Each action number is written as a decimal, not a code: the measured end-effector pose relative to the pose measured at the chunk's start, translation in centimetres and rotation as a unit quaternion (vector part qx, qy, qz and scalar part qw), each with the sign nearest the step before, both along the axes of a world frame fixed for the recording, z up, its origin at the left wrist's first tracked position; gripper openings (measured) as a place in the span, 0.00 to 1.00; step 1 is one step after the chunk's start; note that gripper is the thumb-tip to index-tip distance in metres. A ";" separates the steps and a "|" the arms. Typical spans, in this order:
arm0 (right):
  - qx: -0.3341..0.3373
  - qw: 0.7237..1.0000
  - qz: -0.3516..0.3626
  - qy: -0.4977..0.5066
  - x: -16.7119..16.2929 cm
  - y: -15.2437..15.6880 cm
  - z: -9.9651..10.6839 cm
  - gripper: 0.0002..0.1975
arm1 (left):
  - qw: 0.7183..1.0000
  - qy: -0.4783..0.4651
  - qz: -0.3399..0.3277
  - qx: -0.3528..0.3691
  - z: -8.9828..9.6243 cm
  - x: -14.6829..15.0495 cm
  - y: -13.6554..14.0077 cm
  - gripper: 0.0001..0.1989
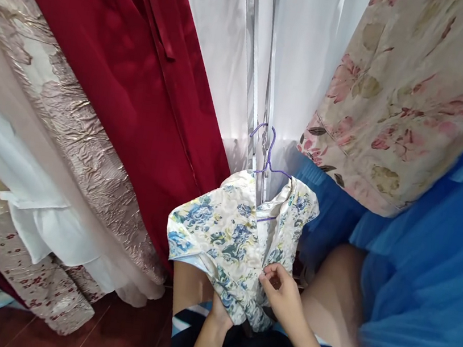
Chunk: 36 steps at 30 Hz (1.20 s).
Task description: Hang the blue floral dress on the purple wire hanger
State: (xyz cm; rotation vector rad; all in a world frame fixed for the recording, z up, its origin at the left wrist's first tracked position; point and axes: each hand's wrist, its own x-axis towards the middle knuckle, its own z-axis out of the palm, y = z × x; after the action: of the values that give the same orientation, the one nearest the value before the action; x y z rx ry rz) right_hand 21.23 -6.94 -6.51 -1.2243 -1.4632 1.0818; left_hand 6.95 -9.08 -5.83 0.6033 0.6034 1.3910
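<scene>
A short-sleeved floral top (224, 224), cream with blue and yellow flowers, hangs on a thin purple hanger (267, 167) and rests over my lap. Its neck opening is parted, showing the pale lining. My right hand (281, 292) pinches the edge of this opening with thumb and forefinger; whether it holds a small fastener there is too small to tell. From below, my left hand (221, 311) supports the lower left of the top, its fingers hidden beneath the cloth. The top's lower end is bunched near my waist.
Behind the top hang a dark red dress (163, 72), a white gown (303, 63) with ribbons, and a pink-flowered skirt (394, 116). Blue tulle (428, 270) fills the right side. Textured pale gowns (72, 111) hang left above the red tiled floor (119, 324).
</scene>
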 end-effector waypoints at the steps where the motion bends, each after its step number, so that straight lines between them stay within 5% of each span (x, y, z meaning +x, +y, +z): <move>1: 0.001 1.000 0.004 -0.020 0.1 0.1 0.1 0.12 | 1.000 -0.018 -0.014 -0.015 -1.0 -0.4 -0.2 0.37; 6: 0.007 0.999 0.028 -0.040 0.6 0.3 0.8 0.12 | 0.998 -0.039 -0.006 -0.056 -4.0 -0.9 0.4 0.36; 9: -0.012 0.999 0.050 0.010 0.6 0.4 1.3 0.13 | 0.986 -0.002 0.149 -0.080 -4.3 -1.0 1.4 0.30; 12: -0.039 0.996 0.067 0.043 0.5 0.3 1.9 0.15 | 0.911 0.099 0.391 -0.088 -3.8 -2.0 1.9 0.20; 15: -0.045 0.995 0.065 0.057 0.3 0.1 2.5 0.16 | 0.818 0.250 0.518 -0.036 -2.9 -2.9 0.9 0.14; 18: -0.048 0.993 0.065 0.085 0.0 -0.2 3.3 0.18 | 0.783 0.367 0.497 0.065 -1.9 -1.8 -1.0 0.10; 21: -0.062 0.988 0.077 0.115 -0.5 -0.8 4.2 0.19 | 0.776 0.464 0.397 0.161 -1.5 0.4 -2.3 0.10; 24: -0.087 0.983 0.095 0.132 -0.9 -1.7 4.8 0.17 | 0.779 0.512 0.311 0.185 -1.4 1.8 -2.5 0.13; 31: -0.215 0.926 0.138 0.278 -1.4 -1.5 5.2 0.16 | 0.772 0.522 0.289 0.219 -1.2 0.7 -2.2 0.04; 36: -0.136 0.925 0.116 0.336 -0.9 3.1 10.8 0.14 | 0.743 0.591 0.219 0.228 -1.0 0.4 -2.6 0.08</move>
State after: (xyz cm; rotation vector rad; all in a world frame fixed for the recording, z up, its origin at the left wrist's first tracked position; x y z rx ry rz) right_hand 20.33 -3.81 4.26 -0.7367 -0.9494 1.7067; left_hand 7.38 -11.70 -6.85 1.9037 1.4982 1.4720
